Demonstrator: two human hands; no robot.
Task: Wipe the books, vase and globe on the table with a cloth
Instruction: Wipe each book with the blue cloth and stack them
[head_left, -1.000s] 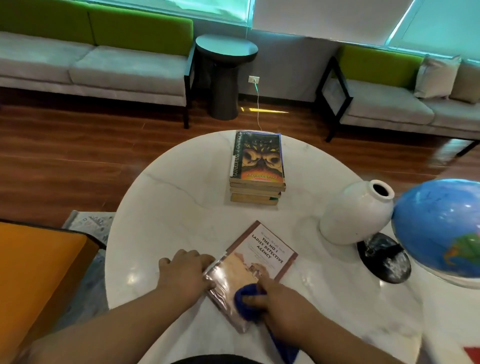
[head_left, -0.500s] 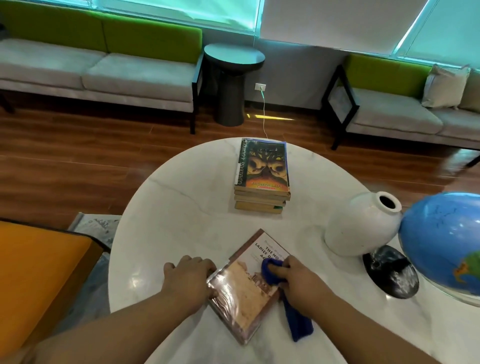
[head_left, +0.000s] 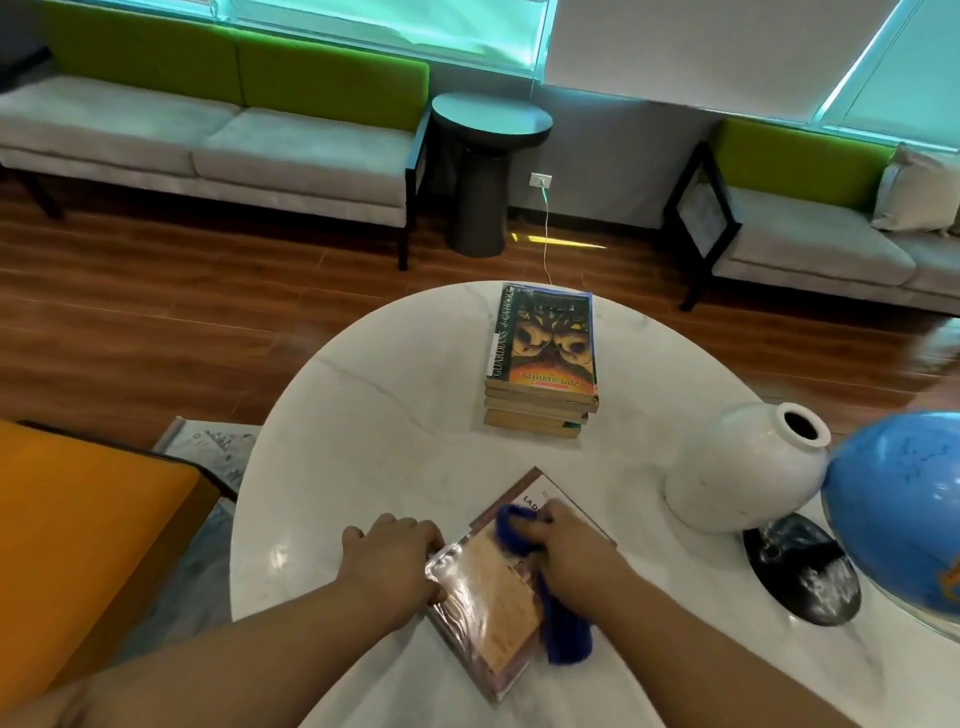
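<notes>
Right hand (head_left: 574, 551) grips blue cloth (head_left: 561, 618) on the near book (head_left: 493, 608), which lies flat on the table (head_left: 363, 441). Left hand (head_left: 389, 556), fingers curled, holds the book's left edge. Book stack (head_left: 540, 364), vase (head_left: 743, 467) and globe (head_left: 898, 499) sit farther off.

The globe (head_left: 901, 499) is cut by the right edge and covers part of its black base (head_left: 800, 571). The right hand (head_left: 576, 551) and the blue cloth (head_left: 563, 631) hide most of the title on the near book (head_left: 488, 613) (only "LAD" shows). In the stack (head_left: 540, 374), the lower books show only their edges, and the author line on top seems too blurred to read.
</notes>
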